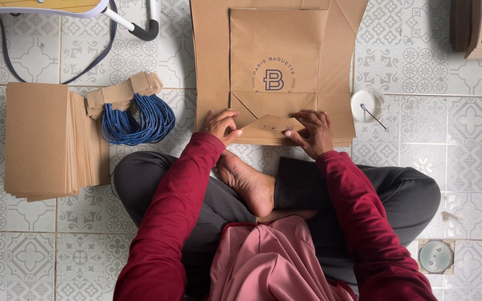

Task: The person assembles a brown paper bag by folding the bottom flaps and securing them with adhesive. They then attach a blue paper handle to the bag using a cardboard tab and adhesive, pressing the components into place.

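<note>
A flat brown paper bag (277, 53) with a dark round print lies on a pile of brown paper sheets (210, 50) on the tiled floor in front of me. Its bottom flaps (269, 125) are folded inward at the near end. My left hand (220, 125) presses the left side of the folded bottom with its fingers bent. My right hand (311, 132) pinches the right end of the near flap. I sit cross-legged in red sleeves, one bare foot (247, 181) below the bag.
At left lies a stack of brown paper sheets (46, 139), with a bundle of blue cord handles on paper strips (135, 114) beside it. A small white dish with a stick (366, 105) sits right of the bag. A floor drain (435, 256) is at lower right.
</note>
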